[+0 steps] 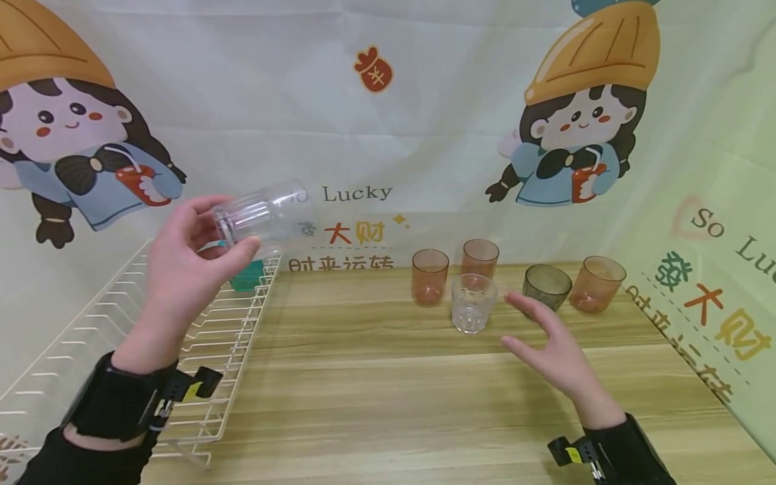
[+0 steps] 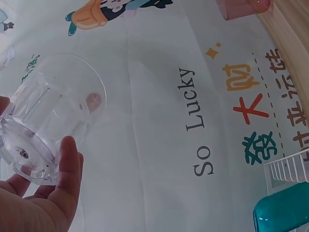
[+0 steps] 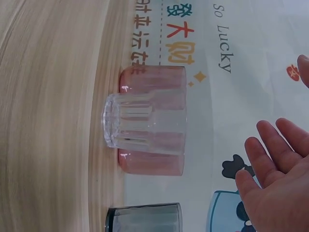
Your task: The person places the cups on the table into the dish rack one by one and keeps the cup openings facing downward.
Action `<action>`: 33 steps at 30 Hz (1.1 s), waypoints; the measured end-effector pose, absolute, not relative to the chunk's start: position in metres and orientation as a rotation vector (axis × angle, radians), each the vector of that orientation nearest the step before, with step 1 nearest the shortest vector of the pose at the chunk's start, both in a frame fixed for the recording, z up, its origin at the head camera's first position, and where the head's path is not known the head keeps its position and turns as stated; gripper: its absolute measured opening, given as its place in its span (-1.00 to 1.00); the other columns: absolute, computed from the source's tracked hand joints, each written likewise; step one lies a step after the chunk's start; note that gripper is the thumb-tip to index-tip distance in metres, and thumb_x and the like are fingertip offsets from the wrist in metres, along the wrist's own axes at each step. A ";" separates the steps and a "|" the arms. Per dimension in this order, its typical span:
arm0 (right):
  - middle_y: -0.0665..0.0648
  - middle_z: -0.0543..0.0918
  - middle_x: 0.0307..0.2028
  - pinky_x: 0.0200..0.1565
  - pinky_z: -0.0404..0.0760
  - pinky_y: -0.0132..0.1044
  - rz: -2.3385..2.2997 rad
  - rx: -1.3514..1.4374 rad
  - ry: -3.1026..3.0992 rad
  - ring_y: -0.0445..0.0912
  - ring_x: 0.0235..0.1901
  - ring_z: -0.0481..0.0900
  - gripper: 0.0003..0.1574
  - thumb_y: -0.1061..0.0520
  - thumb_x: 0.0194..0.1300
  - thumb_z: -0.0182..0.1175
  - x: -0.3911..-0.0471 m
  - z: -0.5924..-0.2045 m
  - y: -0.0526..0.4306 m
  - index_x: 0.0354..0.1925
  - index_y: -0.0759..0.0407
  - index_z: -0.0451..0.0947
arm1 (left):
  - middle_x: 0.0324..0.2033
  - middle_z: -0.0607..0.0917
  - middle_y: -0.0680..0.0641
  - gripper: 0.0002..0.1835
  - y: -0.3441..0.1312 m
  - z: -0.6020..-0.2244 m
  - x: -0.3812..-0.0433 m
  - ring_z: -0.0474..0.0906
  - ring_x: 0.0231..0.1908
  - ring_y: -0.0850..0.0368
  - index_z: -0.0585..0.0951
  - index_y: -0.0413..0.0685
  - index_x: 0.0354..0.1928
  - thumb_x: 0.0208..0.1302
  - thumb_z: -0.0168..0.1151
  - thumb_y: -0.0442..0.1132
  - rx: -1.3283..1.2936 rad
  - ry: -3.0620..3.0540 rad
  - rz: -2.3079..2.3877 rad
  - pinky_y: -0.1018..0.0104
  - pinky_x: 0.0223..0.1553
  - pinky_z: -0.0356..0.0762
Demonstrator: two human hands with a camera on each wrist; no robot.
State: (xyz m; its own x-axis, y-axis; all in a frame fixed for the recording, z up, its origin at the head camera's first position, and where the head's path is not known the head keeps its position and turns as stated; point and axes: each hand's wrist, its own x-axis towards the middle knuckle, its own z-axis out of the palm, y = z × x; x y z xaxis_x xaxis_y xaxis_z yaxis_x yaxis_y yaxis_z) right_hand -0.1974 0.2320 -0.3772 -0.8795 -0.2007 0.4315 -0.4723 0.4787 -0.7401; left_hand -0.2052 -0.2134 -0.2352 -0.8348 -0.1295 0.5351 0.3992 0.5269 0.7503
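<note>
My left hand (image 1: 188, 259) grips a clear glass (image 1: 261, 215) by its base, thumb on one side and fingers on the other. The glass lies tilted in the air above the white wire rack (image 1: 242, 337), its mouth pointing right. In the left wrist view the clear glass (image 2: 58, 106) shows its thick, ridged base near the fingertips. My right hand (image 1: 552, 350) is held out over the table with fingers spread and nothing in it. Nearest to it are a second clear glass (image 1: 473, 306), upright on the table, and a grey-green glass (image 1: 547, 286).
Two pinkish-amber glasses, one at the left (image 1: 430, 279) and one behind the clear glass (image 1: 481, 252), stand near the backdrop. Another amber glass (image 1: 597, 286) is at the right. A teal glass (image 1: 247, 275) sits in the rack's far end. A printed cloth (image 1: 424, 135) hangs behind.
</note>
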 end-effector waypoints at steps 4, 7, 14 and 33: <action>0.33 0.39 0.32 0.28 0.16 0.34 1.340 0.563 -2.457 0.27 0.31 0.27 -0.22 0.25 0.26 0.34 -0.198 -0.380 0.235 0.37 0.34 0.28 | -0.02 0.60 -0.04 -0.42 -0.220 -0.236 -0.211 0.54 -0.15 0.22 0.47 -0.04 0.26 0.20 0.40 -0.22 -0.202 -2.242 -1.265 0.62 -0.15 0.51; 0.35 0.39 0.31 0.27 0.18 0.34 1.316 0.557 -2.464 0.27 0.30 0.28 -0.22 0.25 0.26 0.34 -0.198 -0.382 0.237 0.36 0.35 0.29 | 0.02 0.59 -0.11 -0.42 -0.225 -0.236 -0.215 0.54 -0.15 0.23 0.45 -0.05 0.28 0.22 0.39 -0.19 -0.182 -2.267 -1.231 0.64 -0.16 0.50; 0.35 0.42 0.29 0.26 0.22 0.29 1.280 0.519 -2.476 0.25 0.27 0.31 -0.23 0.25 0.24 0.35 -0.198 -0.386 0.242 0.35 0.35 0.30 | 0.12 0.56 -0.21 -0.38 -0.236 -0.239 -0.221 0.49 -0.13 0.22 0.40 -0.05 0.33 0.28 0.34 -0.09 -0.118 -2.327 -1.179 0.65 -0.26 0.49; 0.36 0.48 0.23 0.25 0.24 0.27 1.231 0.477 -2.496 0.24 0.24 0.37 -0.26 0.25 0.20 0.39 -0.198 -0.394 0.250 0.30 0.34 0.37 | 0.12 0.52 -0.26 -0.31 -0.277 -0.259 -0.235 0.38 -0.12 0.06 0.36 -0.10 0.36 0.28 0.30 0.02 0.089 -2.439 -1.070 0.47 -0.31 0.34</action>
